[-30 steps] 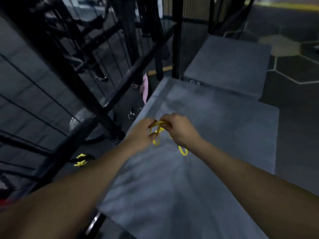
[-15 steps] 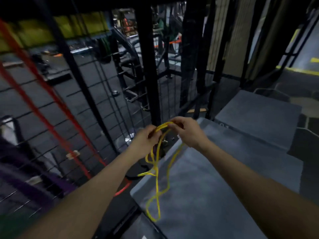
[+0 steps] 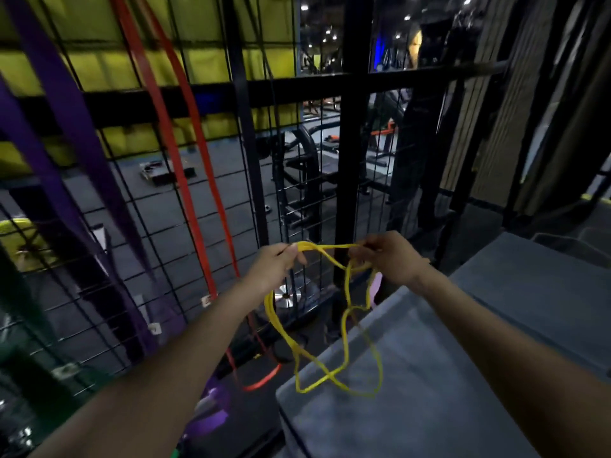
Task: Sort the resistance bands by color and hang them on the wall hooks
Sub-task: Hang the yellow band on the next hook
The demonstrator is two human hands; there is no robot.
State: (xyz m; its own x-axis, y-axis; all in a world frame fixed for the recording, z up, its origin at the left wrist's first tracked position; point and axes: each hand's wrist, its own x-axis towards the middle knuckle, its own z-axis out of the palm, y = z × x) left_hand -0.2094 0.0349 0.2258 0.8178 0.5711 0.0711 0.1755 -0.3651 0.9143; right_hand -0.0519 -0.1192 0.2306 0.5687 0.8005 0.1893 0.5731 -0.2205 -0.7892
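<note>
Yellow band: the thin yellow band was bright yellow and narrow, bunched into several tangled loops; whether it was one band or more could not be told.
Band position: its top strand was stretched between the two hands in front of the wire grid, and the slack loops hung down from there, the lowest ones drooping over the near corner of the grey padded box.
Left hand: the left hand was closed, thumb and fingers pinched on one end of the yellow band.
Right hand: the right hand was closed too, fingers curled around the other end, with a loop falling from beneath it.
Red band: the red band was a flat strip hanging in a long loop down the grid, its bottom curve near the floor left of the box.
Purple bands: the purple bands were wider and hung further left on the same grid.
Wire grid: the black wire grid stood upright on a black post frame; the hooks holding the bands lay above the picture's edge.
Labels: small pale tags showed low on the red and purple bands, but they were too blurred to read.
Writing: none could be read anywhere in the dim, slightly smeared view.
</note>
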